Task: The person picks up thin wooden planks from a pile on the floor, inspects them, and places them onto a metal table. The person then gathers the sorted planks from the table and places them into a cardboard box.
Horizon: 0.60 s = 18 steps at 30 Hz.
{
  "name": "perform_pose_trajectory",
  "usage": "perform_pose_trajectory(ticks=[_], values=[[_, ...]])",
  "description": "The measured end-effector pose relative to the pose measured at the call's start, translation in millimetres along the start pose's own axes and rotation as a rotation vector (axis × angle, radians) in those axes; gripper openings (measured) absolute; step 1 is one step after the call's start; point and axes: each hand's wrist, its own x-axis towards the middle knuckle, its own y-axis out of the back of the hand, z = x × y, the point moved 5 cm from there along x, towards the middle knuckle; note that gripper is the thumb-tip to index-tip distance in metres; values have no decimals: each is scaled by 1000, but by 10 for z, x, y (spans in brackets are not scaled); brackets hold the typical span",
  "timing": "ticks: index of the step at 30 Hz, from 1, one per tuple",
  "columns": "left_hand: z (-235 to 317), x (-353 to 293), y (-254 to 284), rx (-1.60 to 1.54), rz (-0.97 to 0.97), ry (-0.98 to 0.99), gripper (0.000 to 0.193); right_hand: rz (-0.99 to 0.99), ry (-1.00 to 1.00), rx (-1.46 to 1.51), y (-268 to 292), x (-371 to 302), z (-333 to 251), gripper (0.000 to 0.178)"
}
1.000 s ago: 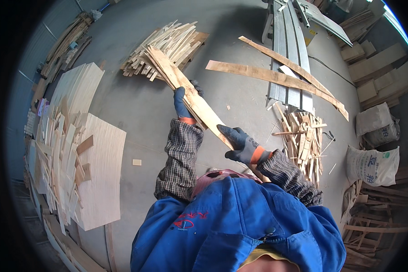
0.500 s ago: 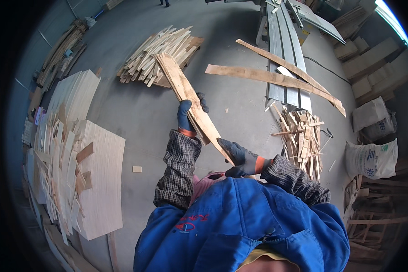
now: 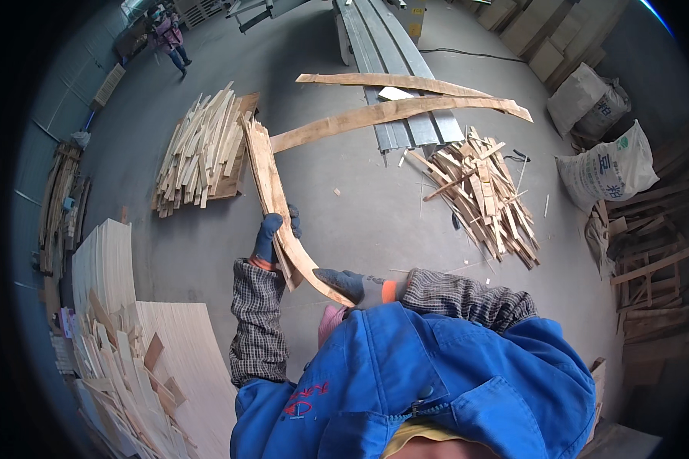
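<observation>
A bundle of thin wooden boards (image 3: 266,177) slants across in front of me, its far end up and to the left. My left hand (image 3: 274,236), in a dark glove with an orange cuff, is wrapped round the middle of the bundle. Near the close end, my right hand (image 3: 352,287), gloved alike, grips the boards with its fingers along the edge. Beyond them, two long curved wooden boards (image 3: 383,115) lie across the grooved metal table of a machine (image 3: 394,57). The far end of the bundle overlaps the left tip of one of these boards in the picture.
A stack of wood strips (image 3: 199,153) lies on the floor at the left, and a loose heap of offcuts (image 3: 486,199) at the right. Pale sheets with scraps (image 3: 184,336) stand at lower left. White sacks (image 3: 612,164) are at far right. Another person (image 3: 170,38) is far off.
My view has turned to the right, so the surroundings shift in the picture. Both hands still hold the boards, which now stand steeper. The distant person shows more fully.
</observation>
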Motion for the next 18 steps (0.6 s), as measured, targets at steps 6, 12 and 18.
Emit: perform_pose_trajectory(ticks=[6,12,18], values=[[-639,494,831,41,-133,174,44,-23,-363,220,-219,121,929,77],[-620,474,762,147,-116,256,42,-71,-388,272,-36,23,773,74],[-839,449,989,170,-70,367,34,-279,-287,251,270,-283,359,70]])
